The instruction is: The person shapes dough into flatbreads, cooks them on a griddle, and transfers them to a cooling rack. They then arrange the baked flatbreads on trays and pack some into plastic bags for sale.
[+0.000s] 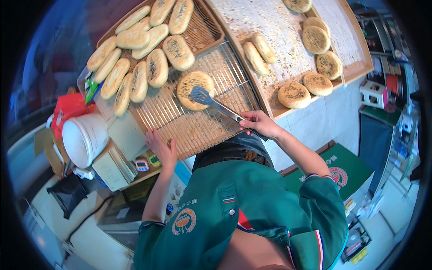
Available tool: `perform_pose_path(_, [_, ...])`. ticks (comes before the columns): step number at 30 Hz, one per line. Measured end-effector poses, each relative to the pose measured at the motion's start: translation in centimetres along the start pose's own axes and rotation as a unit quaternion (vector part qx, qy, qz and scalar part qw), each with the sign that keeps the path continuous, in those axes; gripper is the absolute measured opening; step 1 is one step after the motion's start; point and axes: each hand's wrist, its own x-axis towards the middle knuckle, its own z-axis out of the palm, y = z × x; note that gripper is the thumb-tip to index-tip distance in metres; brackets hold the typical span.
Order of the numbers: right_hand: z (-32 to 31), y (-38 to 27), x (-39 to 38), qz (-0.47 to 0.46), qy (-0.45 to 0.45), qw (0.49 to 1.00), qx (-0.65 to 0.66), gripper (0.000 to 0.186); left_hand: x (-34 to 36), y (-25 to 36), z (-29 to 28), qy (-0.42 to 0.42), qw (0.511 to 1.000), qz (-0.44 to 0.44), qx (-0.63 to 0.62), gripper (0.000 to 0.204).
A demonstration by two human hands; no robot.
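Note:
My right hand (256,123) grips the handle of slotted tongs (224,110), whose blue-grey tip rests over a round, seeded flatbread (191,81) on a wire rack (171,130). My left hand (159,148) lies at the rack's near left edge with its fingers apart, holding nothing. Beyond the round bread, many oval breads (157,67) lie in rows and overlapping, some with dark seeds, partly over a wicker-like tray (204,31).
A large tray (234,18) at right carries round and oval breads (292,94). At left are a white bucket (81,139), red bag (65,112), paper stacks (110,171) and small timers (142,165). A green board (315,166) sits lower right, beside shelving (389,40).

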Motion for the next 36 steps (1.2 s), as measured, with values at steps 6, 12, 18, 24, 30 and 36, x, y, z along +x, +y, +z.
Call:
perform_pose_path(6, [-1.5,-2.8,-5.3,-0.053,0.019,0.994,0.089,0.034,-0.1,-0.1,-0.1,0.019,0.999,0.03,0.015,0.078])
perform_pose_path(12, [-3.2,-7.8,0.4,-0.144,0.018,0.926,0.348,0.02,0.1,1.0,-0.4,0.001,0.999,-0.006,0.033,0.076])
perform_pose_path(18, [-4.1,-11.8,6.7,-0.106,-0.056,0.818,0.563,0.033,0.4,1.5,-0.4,0.0,1.0,-0.021,0.02,0.075])
perform_pose_path(24, [-4.3,-10.4,-3.4,-0.008,0.006,0.937,0.349,0.041,0.4,1.1,0.0,-0.015,0.998,-0.033,0.043,0.075])
perform_pose_path(30, [-8.8,-7.4,-10.8,-0.162,0.382,0.763,-0.496,0.045,0.5,1.1,0.1,-0.011,0.999,-0.017,0.034,0.076])
perform_pose_path(36, [-12.1,-9.2,-7.8,-0.133,0.403,0.651,-0.629,0.044,0.8,1.0,0.4,-0.008,0.999,-0.012,0.036,0.08])
